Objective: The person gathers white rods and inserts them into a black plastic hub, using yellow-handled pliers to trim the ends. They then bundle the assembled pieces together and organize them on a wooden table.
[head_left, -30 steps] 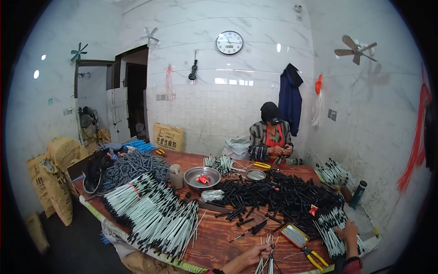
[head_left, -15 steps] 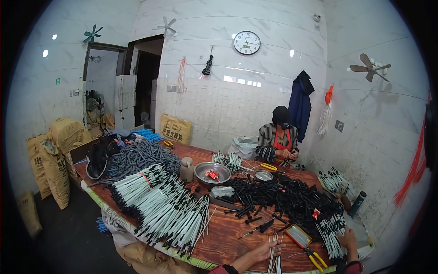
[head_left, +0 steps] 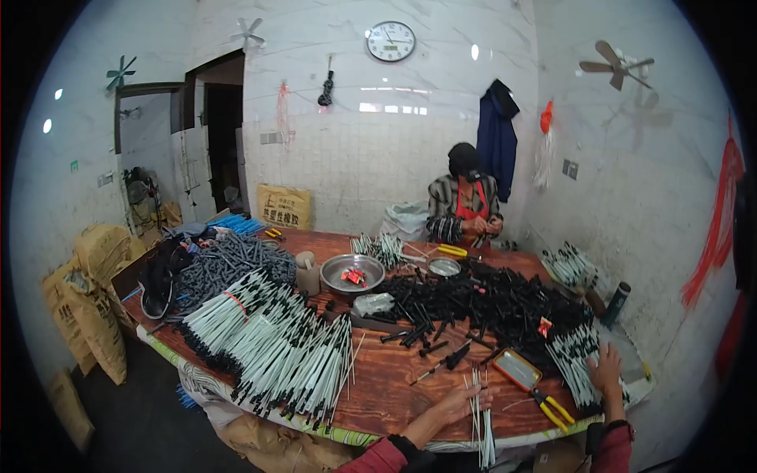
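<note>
My left hand (head_left: 456,404) is closed around a few thin white rods (head_left: 483,430) that stand nearly upright at the table's front edge. My right hand (head_left: 605,369) has its fingers spread, beside a stack of white rods with black ends (head_left: 574,366) on the right of the table. Between the two hands lie yellow-handled pliers (head_left: 554,410) and an open rectangular tin (head_left: 517,369) with an orange rim. Just beyond the left hand, a dark-tipped thin piece (head_left: 430,372) rests on the wood near a spread-out pile of black plastic parts (head_left: 489,303).
A large stack of black-ended white rods (head_left: 272,347) covers the left front, with grey parts (head_left: 233,264) behind it. A metal bowl (head_left: 352,276) stands mid-table. Across the table a person (head_left: 465,201) works with both hands. A dark bottle (head_left: 617,303) stands at the right edge.
The whole scene has shifted up and left in the view. My right hand has spread its fingers beside the rod stack. My left hand keeps hold of the white rods.
</note>
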The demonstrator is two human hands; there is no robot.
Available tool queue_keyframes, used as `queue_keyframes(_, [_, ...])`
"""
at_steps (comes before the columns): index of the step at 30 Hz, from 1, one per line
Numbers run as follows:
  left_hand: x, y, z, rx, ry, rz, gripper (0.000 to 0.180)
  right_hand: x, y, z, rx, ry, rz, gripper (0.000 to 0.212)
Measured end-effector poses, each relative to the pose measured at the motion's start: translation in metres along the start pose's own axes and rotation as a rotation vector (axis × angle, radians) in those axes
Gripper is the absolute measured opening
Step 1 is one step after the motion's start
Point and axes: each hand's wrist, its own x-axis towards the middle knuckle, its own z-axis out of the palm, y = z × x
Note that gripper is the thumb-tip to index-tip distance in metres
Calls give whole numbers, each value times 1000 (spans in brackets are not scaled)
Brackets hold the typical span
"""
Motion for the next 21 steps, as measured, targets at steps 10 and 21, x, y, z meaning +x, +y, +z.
queue_keyframes(10, [-1, 14, 17, 119, -34, 142, 34, -21, -27, -39, 131, 316, -112, 42])
queue_keyframes(21, [-11, 16, 22, 73, 30, 24, 26, -61, -23, -30, -75, 285, -119, 42])
